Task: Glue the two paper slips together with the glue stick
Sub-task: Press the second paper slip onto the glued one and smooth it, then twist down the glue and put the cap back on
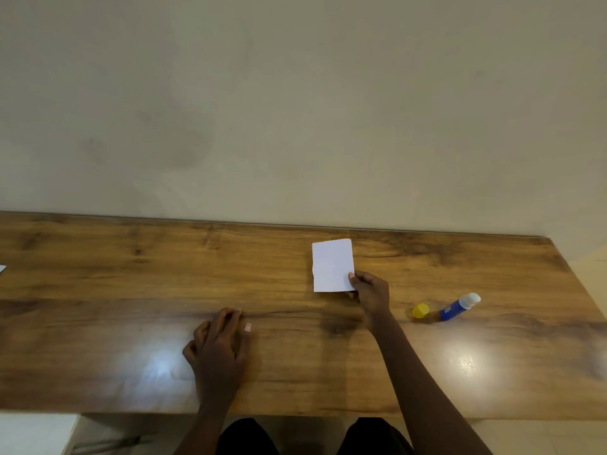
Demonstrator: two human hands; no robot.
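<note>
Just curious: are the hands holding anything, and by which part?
The right hand pinches the white paper at its near right corner; the left hand holds nothing.

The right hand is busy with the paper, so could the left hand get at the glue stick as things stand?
Probably not easily: the right forearm lies between the left hand and the glue stick, which lies far right beyond the yellow cap.

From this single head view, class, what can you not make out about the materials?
Head view only:
1. White paper: one slip or two stacked; only its top face shows.
2. White scrap: cut off by the left frame edge.
3. Glue stick: label too small to read.
4. Paper's lower right corner: hidden under the grip of the right hand.
</note>
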